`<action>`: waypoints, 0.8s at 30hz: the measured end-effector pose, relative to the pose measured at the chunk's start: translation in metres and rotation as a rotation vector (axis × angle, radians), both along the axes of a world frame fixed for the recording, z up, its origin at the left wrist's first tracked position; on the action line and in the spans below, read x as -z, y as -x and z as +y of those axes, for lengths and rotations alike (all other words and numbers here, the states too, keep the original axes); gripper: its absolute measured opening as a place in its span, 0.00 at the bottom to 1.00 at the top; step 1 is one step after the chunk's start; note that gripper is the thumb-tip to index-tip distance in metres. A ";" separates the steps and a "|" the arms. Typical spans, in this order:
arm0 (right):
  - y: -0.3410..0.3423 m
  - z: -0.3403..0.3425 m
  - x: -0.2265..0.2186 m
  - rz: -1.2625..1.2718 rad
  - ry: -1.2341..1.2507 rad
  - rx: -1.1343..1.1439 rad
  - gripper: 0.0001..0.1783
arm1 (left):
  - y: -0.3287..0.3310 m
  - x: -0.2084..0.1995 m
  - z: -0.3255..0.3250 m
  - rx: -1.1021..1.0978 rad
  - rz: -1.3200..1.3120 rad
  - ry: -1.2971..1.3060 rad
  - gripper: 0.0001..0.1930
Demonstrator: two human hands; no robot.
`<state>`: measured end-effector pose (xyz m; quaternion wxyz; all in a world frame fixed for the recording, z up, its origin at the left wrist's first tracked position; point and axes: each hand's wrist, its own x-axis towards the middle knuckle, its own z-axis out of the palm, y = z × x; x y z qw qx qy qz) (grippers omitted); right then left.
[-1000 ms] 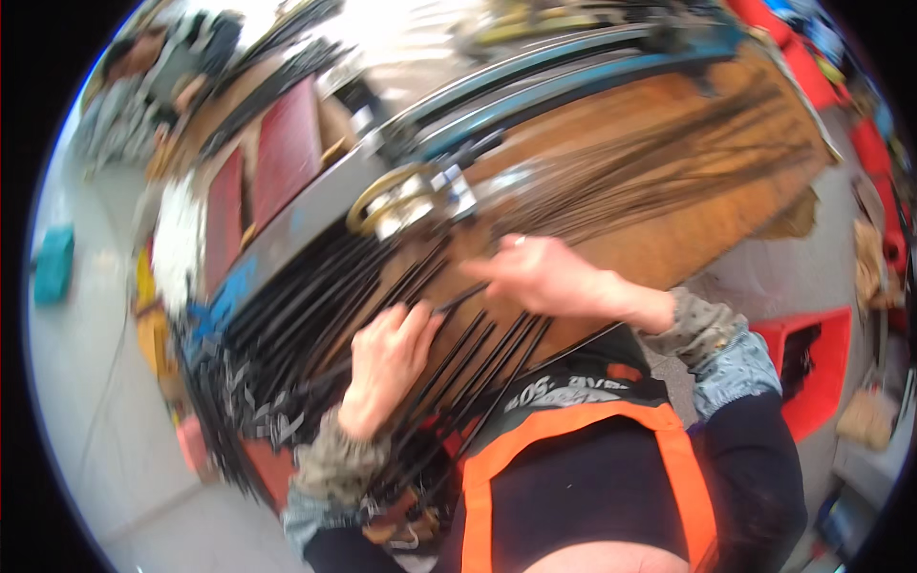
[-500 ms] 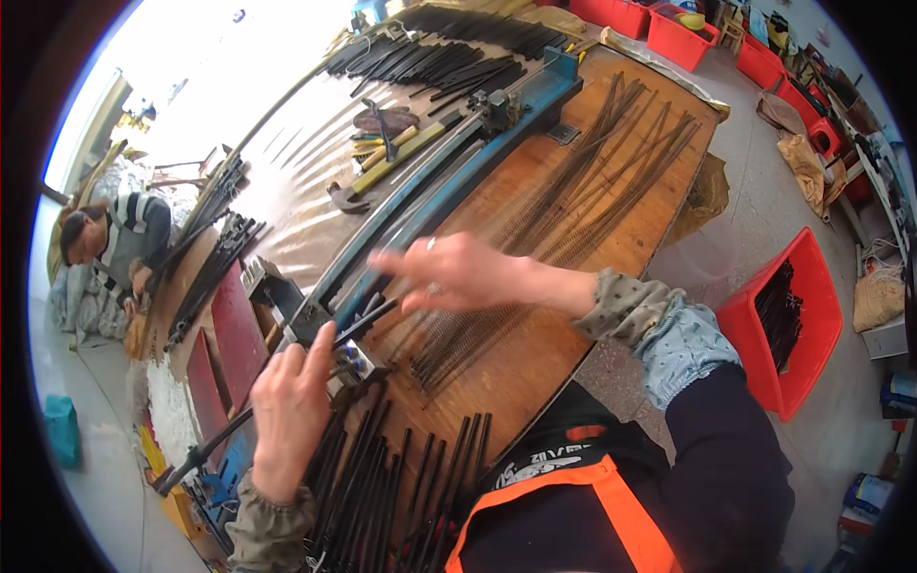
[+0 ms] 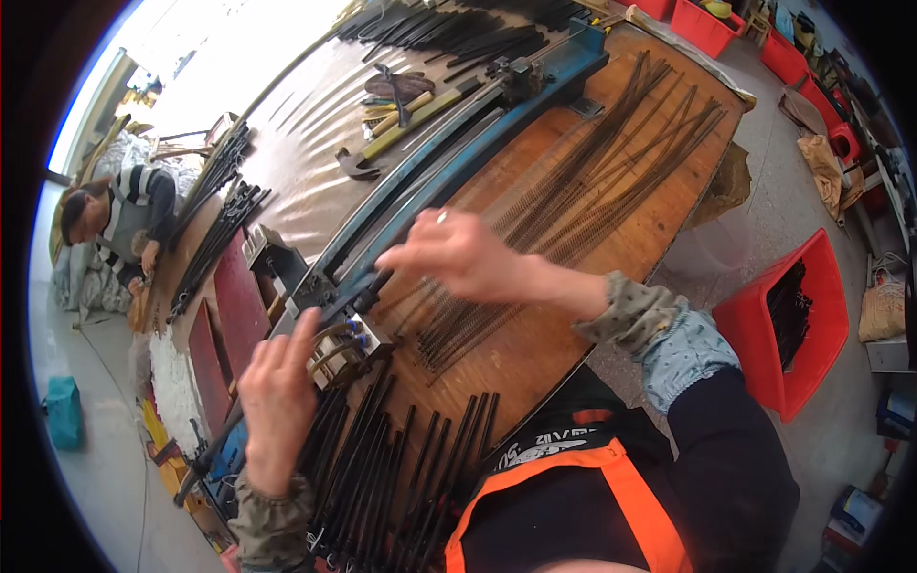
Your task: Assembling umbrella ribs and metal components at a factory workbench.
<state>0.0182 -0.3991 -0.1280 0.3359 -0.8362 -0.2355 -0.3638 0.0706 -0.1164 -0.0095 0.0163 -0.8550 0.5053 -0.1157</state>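
My left hand (image 3: 277,392) is closed around a long black rod (image 3: 203,465), which runs out past the wrist to the lower left. Its fingers point up toward a metal clamp block (image 3: 349,353) at the near end of a long blue metal frame (image 3: 458,172). My right hand (image 3: 460,256) hovers over that frame, fingers bent and pinched on a short dark rod end (image 3: 379,280). Whether both hands hold one and the same piece, I cannot tell. Beneath my right hand, thin coil springs (image 3: 573,201) lie on the wooden tabletop (image 3: 521,368).
Many black tubes (image 3: 382,477) stand in a bunch close to me. A hammer (image 3: 358,164) and more black rods (image 3: 439,36) lie on the far side. One red bin (image 3: 812,353) with dark parts stands at right. Another person (image 3: 124,224) works at far left.
My right hand has drawn its fingers together from a spread, blurred pose and now pinches the dark rod end. My left hand has shifted slightly left and down. The view has swung slightly.
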 end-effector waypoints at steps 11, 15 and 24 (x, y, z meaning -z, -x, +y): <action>-0.022 0.034 -0.004 -0.212 0.003 0.100 0.18 | 0.005 0.009 0.046 -0.074 0.039 0.160 0.25; -0.031 -0.026 0.027 0.016 0.151 0.281 0.14 | -0.018 -0.010 0.132 -0.388 -0.026 0.501 0.11; -0.115 0.120 -0.044 0.376 -0.181 -0.328 0.09 | -0.001 -0.019 0.165 -0.574 0.009 0.631 0.11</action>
